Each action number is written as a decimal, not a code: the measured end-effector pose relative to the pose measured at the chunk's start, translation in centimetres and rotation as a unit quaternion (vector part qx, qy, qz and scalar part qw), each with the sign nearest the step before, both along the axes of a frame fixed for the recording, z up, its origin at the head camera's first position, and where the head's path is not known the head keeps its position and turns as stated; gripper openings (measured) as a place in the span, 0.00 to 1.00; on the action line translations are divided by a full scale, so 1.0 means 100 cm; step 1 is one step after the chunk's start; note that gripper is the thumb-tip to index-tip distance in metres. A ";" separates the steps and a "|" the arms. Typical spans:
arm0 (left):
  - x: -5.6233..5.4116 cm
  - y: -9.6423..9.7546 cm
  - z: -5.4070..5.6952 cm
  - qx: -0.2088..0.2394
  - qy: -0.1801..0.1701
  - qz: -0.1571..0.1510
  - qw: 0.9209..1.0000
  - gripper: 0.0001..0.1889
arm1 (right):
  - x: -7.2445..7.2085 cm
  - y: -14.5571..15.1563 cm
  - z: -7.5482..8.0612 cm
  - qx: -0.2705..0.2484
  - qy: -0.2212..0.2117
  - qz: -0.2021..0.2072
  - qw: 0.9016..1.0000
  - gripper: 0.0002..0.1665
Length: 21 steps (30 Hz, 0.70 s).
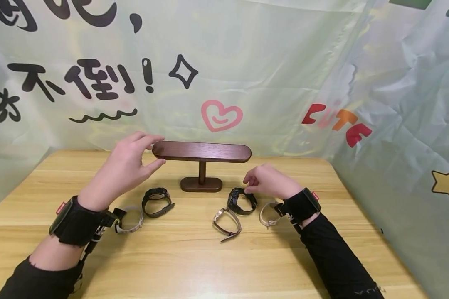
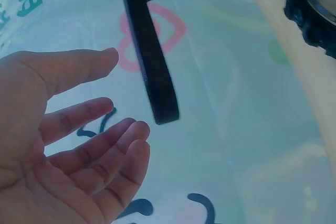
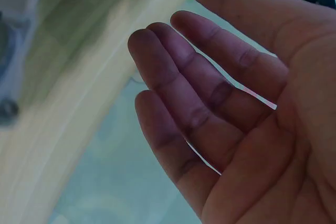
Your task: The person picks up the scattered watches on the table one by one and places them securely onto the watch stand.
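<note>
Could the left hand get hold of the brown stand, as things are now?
Most likely yes. The left hand is right at one end of the stand, thumb and fingers apart, and nothing visible blocks its way.

The pale left strap (image 1: 132, 229) is partly hidden by left wrist gear (image 1: 76, 224), the pale right strap (image 1: 262, 218) by right wrist gear (image 1: 301, 206); far-left lettering (image 1: 97, 20) is cut off.

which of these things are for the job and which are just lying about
Likely for the job:
wooden stand, near the left hand
left black watch
right black watch, by the right hand
brownish watch
two pale bands, partly hidden

Likely just surroundings:
printed backdrop
table, only the work surface
</note>
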<state>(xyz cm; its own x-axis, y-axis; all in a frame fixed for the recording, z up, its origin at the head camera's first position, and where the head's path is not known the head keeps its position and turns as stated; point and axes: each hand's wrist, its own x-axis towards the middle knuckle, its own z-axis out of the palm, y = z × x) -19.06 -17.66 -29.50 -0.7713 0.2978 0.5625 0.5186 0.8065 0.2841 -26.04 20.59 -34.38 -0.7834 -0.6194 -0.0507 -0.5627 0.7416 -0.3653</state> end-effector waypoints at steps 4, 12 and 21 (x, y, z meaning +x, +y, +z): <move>0.006 0.006 0.002 -0.001 0.009 -0.024 1.000 0.25 | -0.001 -0.002 -0.005 0.003 0.009 0.015 1.000 0.10; 0.013 0.015 0.003 -0.013 -0.003 -0.037 0.999 0.23 | 0.000 -0.004 -0.011 0.016 0.020 0.030 0.999 0.03; 0.015 0.023 -0.003 -0.027 -0.007 -0.057 0.998 0.22 | 0.001 -0.007 -0.013 0.020 0.040 0.049 0.998 0.05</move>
<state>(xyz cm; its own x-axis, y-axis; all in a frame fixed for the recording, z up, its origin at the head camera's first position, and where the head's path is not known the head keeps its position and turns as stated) -17.52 -15.38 -29.79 -0.7377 0.4145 0.5328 0.6048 0.7565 0.2489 -25.92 19.87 -35.68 -0.7214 -0.6923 -0.0164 -0.6599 0.6944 -0.2871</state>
